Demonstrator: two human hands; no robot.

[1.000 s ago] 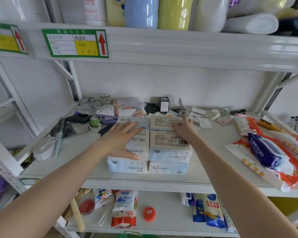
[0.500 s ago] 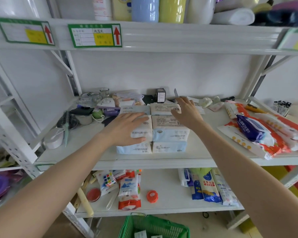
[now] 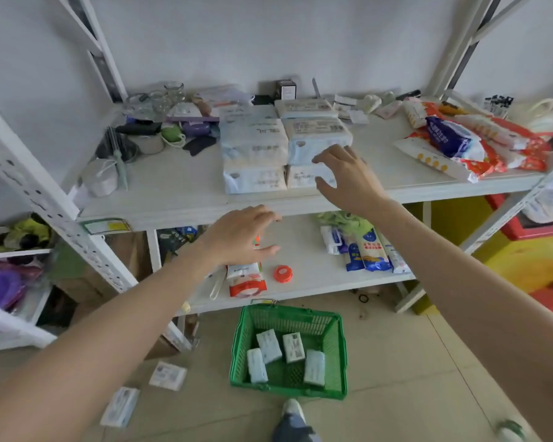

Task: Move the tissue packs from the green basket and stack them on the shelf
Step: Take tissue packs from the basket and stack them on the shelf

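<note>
Shelf [image 3: 179, 199] carried stacked packs [image 3: 284, 145]; basket [image 3: 340, 352] on floor held four more; left hand [image 3: 240, 237], right hand [image 3: 351, 180] hovered, fingers spread, empty

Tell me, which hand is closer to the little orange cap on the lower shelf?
Left. The left hand hovers just above and left of the orange cap. The right hand is higher up, in front of the stacked tissue packs on the shelf above.

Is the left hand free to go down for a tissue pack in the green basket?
Probably yes. The left hand is empty with relaxed fingers, and the green basket sits open-topped on the floor below it, four tissue packs lying uncovered inside.
</note>
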